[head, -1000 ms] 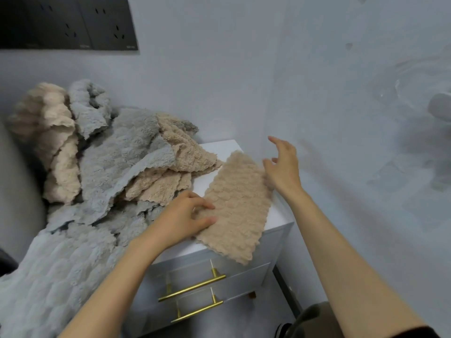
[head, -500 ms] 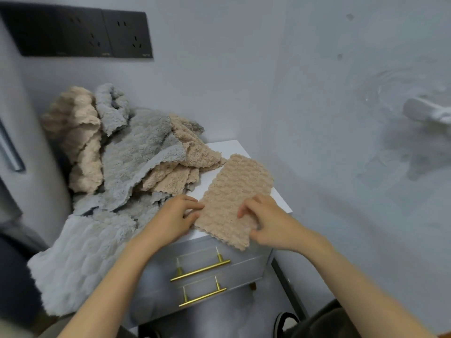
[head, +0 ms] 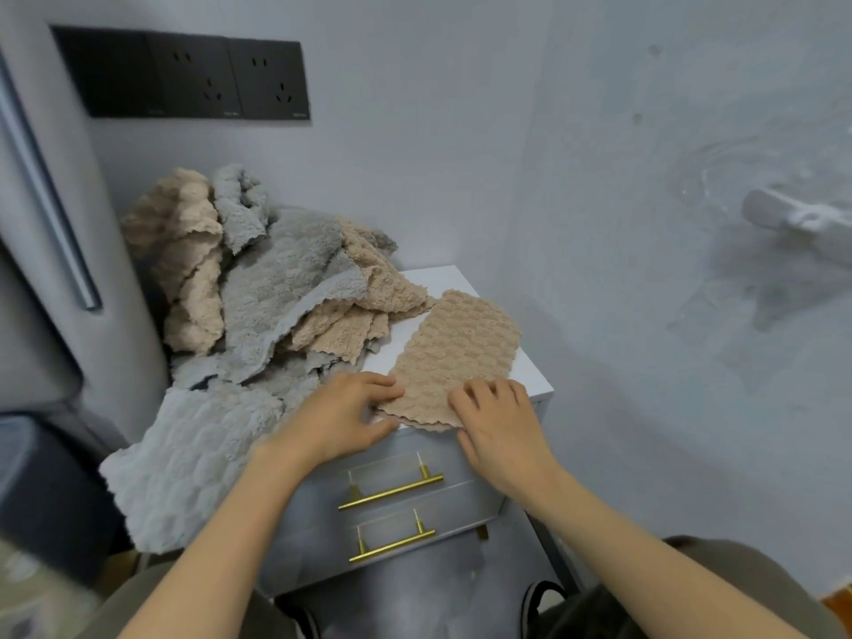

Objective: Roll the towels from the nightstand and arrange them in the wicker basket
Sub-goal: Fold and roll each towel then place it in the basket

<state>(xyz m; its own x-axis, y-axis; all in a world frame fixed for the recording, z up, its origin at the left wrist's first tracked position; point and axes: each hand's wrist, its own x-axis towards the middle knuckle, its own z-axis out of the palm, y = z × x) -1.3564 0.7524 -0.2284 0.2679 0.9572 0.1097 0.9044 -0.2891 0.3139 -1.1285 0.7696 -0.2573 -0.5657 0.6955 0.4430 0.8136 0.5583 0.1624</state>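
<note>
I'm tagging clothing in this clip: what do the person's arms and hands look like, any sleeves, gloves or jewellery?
The left forearm and right forearm are bare, with no sleeves in view. The left hand and right hand show no gloves, ring, watch or bracelet.

- Pale grey walls [head: 461, 131] are joined in a corner.
- A black socket panel [head: 184, 76] is mounted high.
- A white nightstand [head: 438, 279] with brass handles [head: 391, 491] is placed there.
</note>
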